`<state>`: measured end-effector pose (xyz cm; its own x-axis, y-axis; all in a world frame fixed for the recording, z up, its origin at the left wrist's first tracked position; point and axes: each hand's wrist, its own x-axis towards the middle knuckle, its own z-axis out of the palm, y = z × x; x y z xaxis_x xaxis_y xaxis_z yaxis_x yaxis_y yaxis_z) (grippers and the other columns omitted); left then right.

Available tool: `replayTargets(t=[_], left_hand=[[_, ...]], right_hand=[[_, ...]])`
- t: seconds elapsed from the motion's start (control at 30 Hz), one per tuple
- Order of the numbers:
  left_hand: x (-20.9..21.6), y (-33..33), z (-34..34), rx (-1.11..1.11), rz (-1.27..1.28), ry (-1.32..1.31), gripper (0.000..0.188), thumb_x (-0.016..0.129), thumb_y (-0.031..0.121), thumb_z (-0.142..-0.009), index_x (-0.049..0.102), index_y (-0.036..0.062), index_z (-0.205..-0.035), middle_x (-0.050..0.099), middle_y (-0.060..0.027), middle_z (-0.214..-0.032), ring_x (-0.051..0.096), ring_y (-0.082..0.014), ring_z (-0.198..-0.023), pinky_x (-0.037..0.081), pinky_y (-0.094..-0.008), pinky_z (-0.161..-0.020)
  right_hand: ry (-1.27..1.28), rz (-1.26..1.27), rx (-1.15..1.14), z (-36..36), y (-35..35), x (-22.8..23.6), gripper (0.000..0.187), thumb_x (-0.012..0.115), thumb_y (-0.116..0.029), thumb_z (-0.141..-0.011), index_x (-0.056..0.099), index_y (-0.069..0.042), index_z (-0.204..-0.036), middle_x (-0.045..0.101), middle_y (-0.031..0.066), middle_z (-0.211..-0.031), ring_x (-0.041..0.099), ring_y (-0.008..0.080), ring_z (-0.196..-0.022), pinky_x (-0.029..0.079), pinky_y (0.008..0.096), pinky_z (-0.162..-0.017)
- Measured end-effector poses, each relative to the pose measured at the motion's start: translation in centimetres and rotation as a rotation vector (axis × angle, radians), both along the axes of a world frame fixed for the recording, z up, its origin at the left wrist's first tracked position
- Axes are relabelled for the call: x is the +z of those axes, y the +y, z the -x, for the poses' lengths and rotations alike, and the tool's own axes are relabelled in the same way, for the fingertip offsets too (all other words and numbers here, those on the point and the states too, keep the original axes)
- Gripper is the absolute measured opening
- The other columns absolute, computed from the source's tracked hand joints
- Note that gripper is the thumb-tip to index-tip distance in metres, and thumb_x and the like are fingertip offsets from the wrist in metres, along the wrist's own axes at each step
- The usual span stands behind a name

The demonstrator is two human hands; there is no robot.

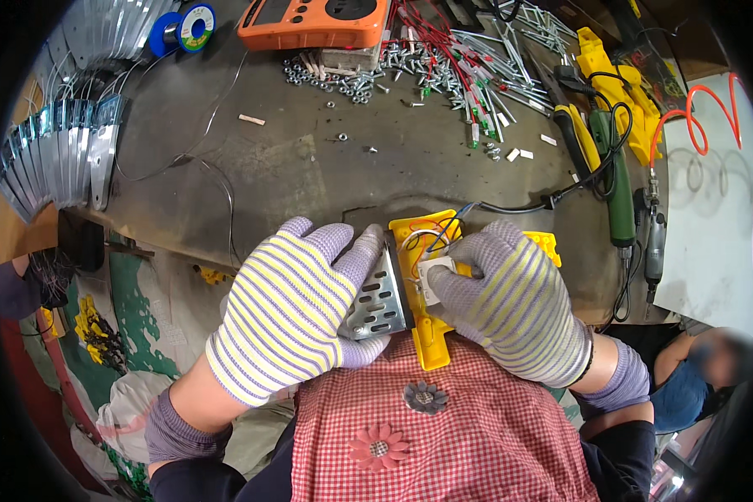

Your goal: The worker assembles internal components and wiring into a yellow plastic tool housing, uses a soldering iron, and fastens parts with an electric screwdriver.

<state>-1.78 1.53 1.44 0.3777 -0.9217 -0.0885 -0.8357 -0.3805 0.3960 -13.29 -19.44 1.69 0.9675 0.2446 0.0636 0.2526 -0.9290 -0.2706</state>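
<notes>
Both my hands wear striped knit gloves and work at the table's near edge. My left hand [297,305] grips a slotted metal cover [381,299], thumb below and fingers above. Right against the cover stands a yellow plastic tool housing [429,339], lying open with thin coloured wires [431,238] inside. My right hand [510,305] pinches a small white block [435,279] over the housing. A black cord [510,208] runs from the wires toward the right. Partly behind my right hand lies another yellow plastic piece [545,244].
An orange multimeter [314,25] stands at the back, beside piled nuts, screws and red-wired indicator lights [468,75]. Fanned metal blades [67,155] and a solder spool [196,29] are left. A green-handled soldering iron [616,184] and air screwdriver [654,243] lie right. Another person [682,389] is at lower right.
</notes>
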Motion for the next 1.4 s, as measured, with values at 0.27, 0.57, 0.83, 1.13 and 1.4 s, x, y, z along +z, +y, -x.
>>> replayTargets(t=[0.27, 0.57, 0.83, 1.13, 1.4], left_hand=[[-0.3, 0.6, -0.4, 0.040, 0.100, 0.042, 0.088, 0.081, 0.052, -0.060, 0.062, -0.0019, -0.127, 0.065, -0.0222, -0.115, 0.063, -0.0364, -0.104, 0.046, -0.0471, -0.102], [1.4, -0.1, -0.1, 0.117, 0.170, 0.029, 0.081, 0.085, 0.041, -0.059, 0.062, -0.0002, -0.125, 0.065, -0.0186, -0.110, 0.062, -0.0363, -0.102, 0.047, -0.0502, -0.097], [-1.3, -2.3, 3.0, -0.047, 0.447, -0.139, 0.055, 0.069, 0.018, -0.075, 0.062, 0.0121, -0.129, 0.071, -0.0051, -0.105, 0.068, -0.0239, -0.085, 0.051, -0.0393, -0.074], [-1.4, -2.3, 2.9, -0.105, 0.407, -0.209, 0.049, 0.069, 0.014, -0.073, 0.068, 0.0107, -0.121, 0.073, -0.0063, -0.107, 0.068, -0.0223, -0.082, 0.048, -0.0351, -0.065], [-0.3, -1.9, 1.2, -0.206, 0.337, -0.337, 0.042, 0.069, 0.018, -0.070, 0.073, 0.0141, -0.112, 0.072, -0.0036, -0.111, 0.066, -0.0187, -0.082, 0.050, -0.0330, -0.064]], right_hand=[[0.031, -0.201, 0.086, 0.1, -2.0, 1.3, 0.052, 0.084, -0.032, -0.061, 0.069, -0.009, -0.105, 0.063, 0.0080, -0.098, 0.062, 0.0275, -0.088, 0.053, 0.0392, -0.074], [-0.310, -0.197, 0.173, 0.2, -2.6, -1.8, 0.032, 0.070, -0.018, -0.074, 0.067, -0.008, -0.105, 0.064, 0.0049, -0.100, 0.063, 0.0242, -0.088, 0.053, 0.0367, -0.075], [-0.311, -0.306, 0.107, 0.2, -3.3, -0.4, 0.024, 0.067, -0.021, -0.077, 0.065, -0.010, -0.098, 0.068, 0.0047, -0.097, 0.066, 0.0252, -0.089, 0.053, 0.0399, -0.078], [-0.108, -0.245, -0.364, 4.3, -7.4, 0.2, 0.052, 0.083, -0.022, -0.069, 0.062, -0.007, -0.114, 0.065, 0.0124, -0.099, 0.063, 0.0346, -0.093, 0.049, 0.0441, -0.081], [-0.484, -0.403, -0.903, 8.2, -12.6, -0.1, 0.041, 0.079, -0.011, -0.076, 0.067, -0.002, -0.115, 0.065, 0.0045, -0.100, 0.061, 0.0177, -0.090, 0.049, 0.0316, -0.084]])
